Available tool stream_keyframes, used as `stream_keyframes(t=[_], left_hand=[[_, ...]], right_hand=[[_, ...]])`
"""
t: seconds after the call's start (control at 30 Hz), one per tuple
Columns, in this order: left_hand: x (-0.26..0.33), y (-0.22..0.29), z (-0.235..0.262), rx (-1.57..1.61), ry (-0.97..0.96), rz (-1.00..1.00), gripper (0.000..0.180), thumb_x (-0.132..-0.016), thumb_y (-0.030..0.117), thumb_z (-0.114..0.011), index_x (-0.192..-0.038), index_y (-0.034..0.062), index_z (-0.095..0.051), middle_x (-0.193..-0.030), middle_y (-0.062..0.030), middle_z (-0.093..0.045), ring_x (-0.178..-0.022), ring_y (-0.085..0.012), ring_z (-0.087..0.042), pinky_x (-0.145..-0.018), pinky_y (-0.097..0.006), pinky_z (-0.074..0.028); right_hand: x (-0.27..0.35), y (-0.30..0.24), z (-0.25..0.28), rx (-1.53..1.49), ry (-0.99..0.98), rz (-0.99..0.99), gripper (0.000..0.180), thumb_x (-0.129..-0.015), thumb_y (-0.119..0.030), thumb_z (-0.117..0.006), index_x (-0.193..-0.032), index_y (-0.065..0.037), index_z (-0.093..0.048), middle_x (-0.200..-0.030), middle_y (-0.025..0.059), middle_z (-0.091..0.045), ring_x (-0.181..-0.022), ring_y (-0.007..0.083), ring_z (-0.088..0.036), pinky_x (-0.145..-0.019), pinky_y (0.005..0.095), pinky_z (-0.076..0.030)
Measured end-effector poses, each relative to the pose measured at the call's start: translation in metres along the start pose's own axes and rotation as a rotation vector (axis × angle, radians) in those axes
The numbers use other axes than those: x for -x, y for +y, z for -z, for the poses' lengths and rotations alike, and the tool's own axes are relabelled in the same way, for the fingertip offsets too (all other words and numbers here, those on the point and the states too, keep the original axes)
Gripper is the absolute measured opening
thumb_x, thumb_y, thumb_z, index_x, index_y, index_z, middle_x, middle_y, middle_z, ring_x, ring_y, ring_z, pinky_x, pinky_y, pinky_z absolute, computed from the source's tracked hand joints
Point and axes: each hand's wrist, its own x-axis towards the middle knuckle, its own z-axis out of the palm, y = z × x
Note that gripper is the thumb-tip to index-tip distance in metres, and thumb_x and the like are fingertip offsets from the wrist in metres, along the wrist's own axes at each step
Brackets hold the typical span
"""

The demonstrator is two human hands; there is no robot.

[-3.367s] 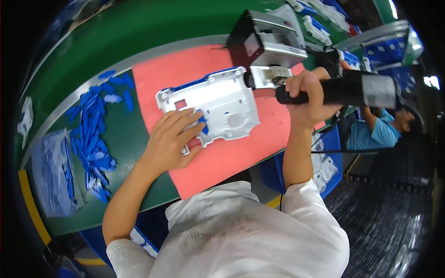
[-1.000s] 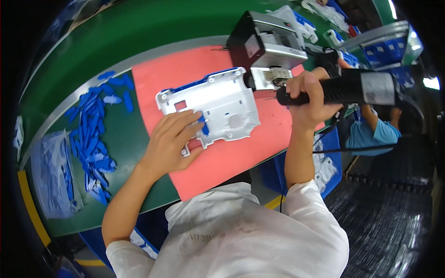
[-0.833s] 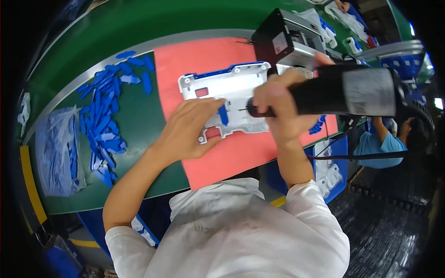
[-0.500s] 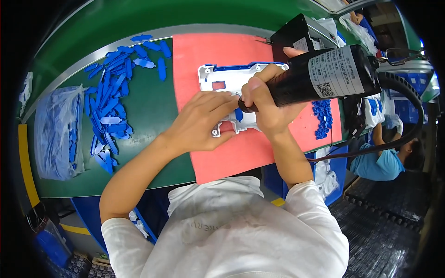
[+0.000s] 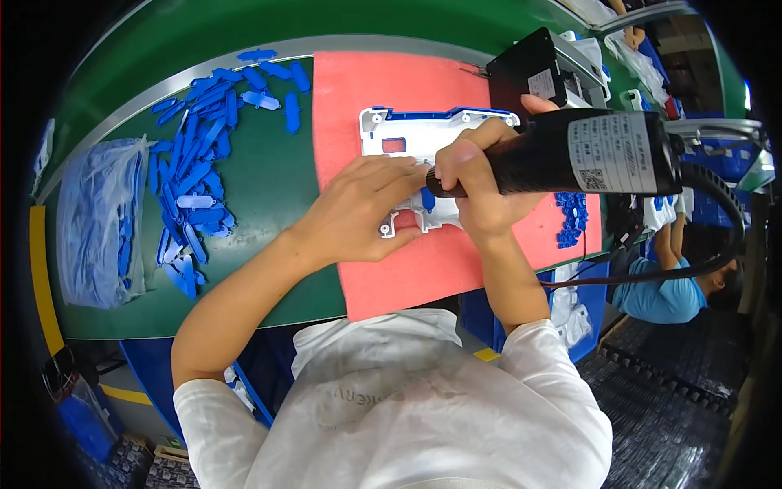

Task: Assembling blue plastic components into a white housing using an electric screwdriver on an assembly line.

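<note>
A white plastic housing with a blue strip along its far edge lies on the pink mat. My left hand holds it down, fingers over its left half and thumb at the near edge. In my right hand is a black electric screwdriver, tilted, its body reaching up to the right. Its tip points into the housing beside my left fingertips; the exact contact is hidden. Just below the tip, a blue plastic piece sits in the housing.
Loose blue strips are heaped on the green table, beside a clear bag. Small blue parts lie right on the mat. A black box stands at the back right. The screwdriver's cable loops right; a co-worker sits beyond.
The whole view has shifted slightly. The screwdriver's rear end sits a little lower, its tip still at the same part of the housing. Both hands keep their holds.
</note>
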Motion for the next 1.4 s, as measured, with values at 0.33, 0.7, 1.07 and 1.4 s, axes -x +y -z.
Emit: stream_keyframes(t=[0.33, 0.7, 1.07, 1.4], left_hand=[[0.003, -0.001, 0.000, -0.014, -0.003, 0.013, 0.056, -0.066, 0.022, -0.078, -0.116, 0.0015, -0.061, -0.119, -0.0151, -0.061, -0.113, -0.0323, -0.057, -0.099, -0.044, -0.044], [0.002, 0.001, 0.001, 0.011, -0.051, 0.060, 0.055, -0.067, 0.019, -0.076, -0.116, 0.0001, -0.060, -0.120, -0.0161, -0.061, -0.114, -0.0338, -0.057, -0.099, -0.044, -0.044], [0.002, 0.003, 0.004, -0.079, -0.137, -0.072, 0.055, -0.068, 0.015, -0.078, -0.119, 0.0027, -0.062, -0.132, -0.0147, -0.055, -0.121, -0.0343, -0.053, -0.101, -0.045, -0.044], [-0.002, 0.015, 0.003, -0.184, -0.150, -0.020, 0.054, -0.070, 0.019, -0.080, -0.117, 0.0009, -0.062, -0.134, -0.0161, -0.055, -0.126, -0.0354, -0.050, -0.106, -0.048, -0.039]], right_hand=[[0.006, 0.003, 0.004, 0.125, -0.126, 0.038, 0.061, -0.080, 0.013, -0.053, -0.130, -0.005, -0.022, -0.063, 0.0052, -0.049, -0.049, 0.0124, -0.052, -0.047, 0.0282, -0.045], [0.011, 0.001, 0.006, 0.169, -0.226, 0.014, 0.057, -0.080, 0.012, -0.054, -0.123, -0.007, -0.023, -0.064, 0.0052, -0.051, -0.053, 0.0129, -0.053, -0.054, 0.0286, -0.047], [-0.015, -0.041, 0.046, -0.233, 0.318, 0.214, 0.060, -0.086, 0.002, -0.054, -0.135, -0.004, -0.019, -0.065, 0.0056, -0.054, -0.046, 0.0150, -0.052, -0.046, 0.0335, -0.050], [-0.045, -0.020, 0.127, 0.096, 0.495, 0.326, 0.057, -0.084, 0.008, -0.058, -0.133, 0.004, -0.030, -0.064, 0.0043, -0.056, -0.048, 0.0123, -0.054, -0.051, 0.0267, -0.047]])
